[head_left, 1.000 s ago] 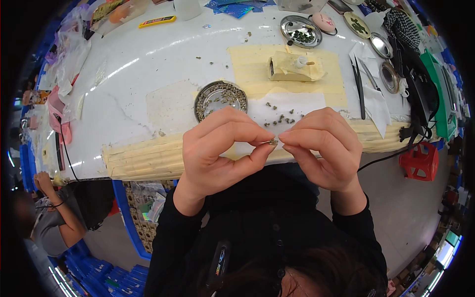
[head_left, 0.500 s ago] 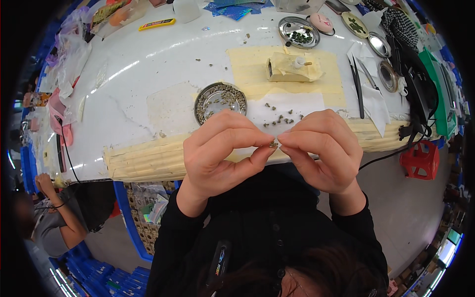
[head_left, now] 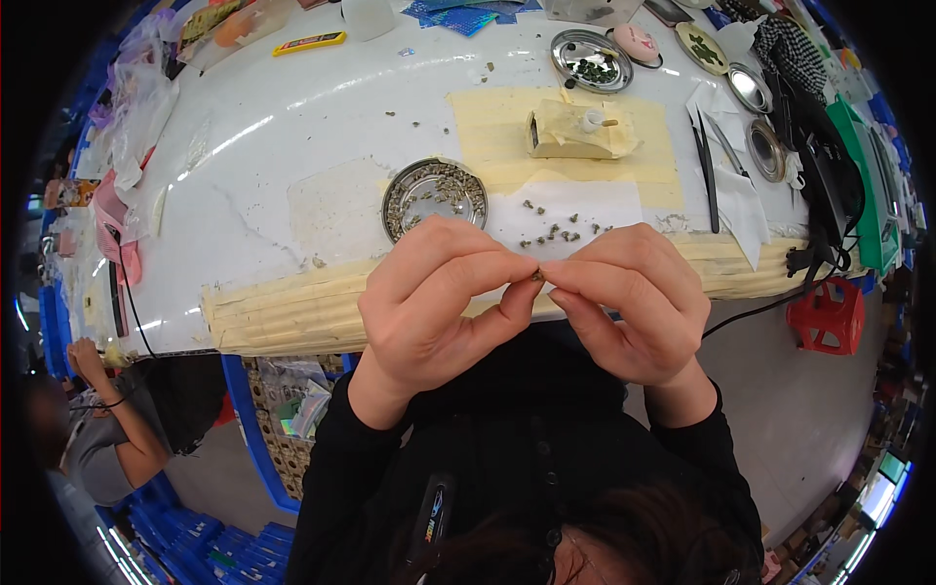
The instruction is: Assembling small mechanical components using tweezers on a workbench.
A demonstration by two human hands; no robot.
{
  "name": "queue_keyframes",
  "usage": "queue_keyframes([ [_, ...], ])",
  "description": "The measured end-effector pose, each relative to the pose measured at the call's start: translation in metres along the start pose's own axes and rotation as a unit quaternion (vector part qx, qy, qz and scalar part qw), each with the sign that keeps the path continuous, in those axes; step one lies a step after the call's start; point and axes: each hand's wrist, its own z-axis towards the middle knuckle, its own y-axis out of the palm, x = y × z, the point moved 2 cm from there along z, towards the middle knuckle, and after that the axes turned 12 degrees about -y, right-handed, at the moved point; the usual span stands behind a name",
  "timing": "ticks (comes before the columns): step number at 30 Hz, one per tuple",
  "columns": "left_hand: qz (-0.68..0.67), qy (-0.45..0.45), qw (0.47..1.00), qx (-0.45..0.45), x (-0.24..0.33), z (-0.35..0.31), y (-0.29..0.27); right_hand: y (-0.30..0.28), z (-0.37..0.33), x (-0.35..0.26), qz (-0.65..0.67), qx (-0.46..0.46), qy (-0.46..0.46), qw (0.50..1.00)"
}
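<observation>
- Hands meet just above the near table edge (head_left: 292,312), wrists bent in toward each other.
- Left hand (head_left: 429,307) curls its fingers, thumb and forefinger pinching a tiny dark part (head_left: 537,276).
- Right hand (head_left: 634,297) pinches the same part from the other side; fingertips touch.
- Round metal dish (head_left: 434,195) of small bits sits just beyond the left hand.
- Loose bits (head_left: 556,232) lie on white paper beyond the right hand.
- Yellow tape-wrapped block (head_left: 580,132) rests farther off.
- Yellow flat pack (head_left: 308,42) lies far left.
- Blue sheets (head_left: 463,15) lie at the far edge.
</observation>
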Motion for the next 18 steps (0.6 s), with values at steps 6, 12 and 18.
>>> queue_keyframes([
  [6,-0.005,-0.015,1.000,0.000,-0.0006,-0.0009,-0.0004,-0.0004,0.0012,-0.0010,-0.008,0.007,0.008,1.000],
  [12,0.031,0.008,0.999,-0.004,0.0003,0.0008,0.0024,0.0003,-0.0008,0.0007,-0.014,0.010,0.012,1.000],
  [18,0.060,0.027,0.998,0.005,0.0018,0.0010,0.0034,0.0019,-0.0010,0.0014,-0.024,0.008,0.012,1.000],
])
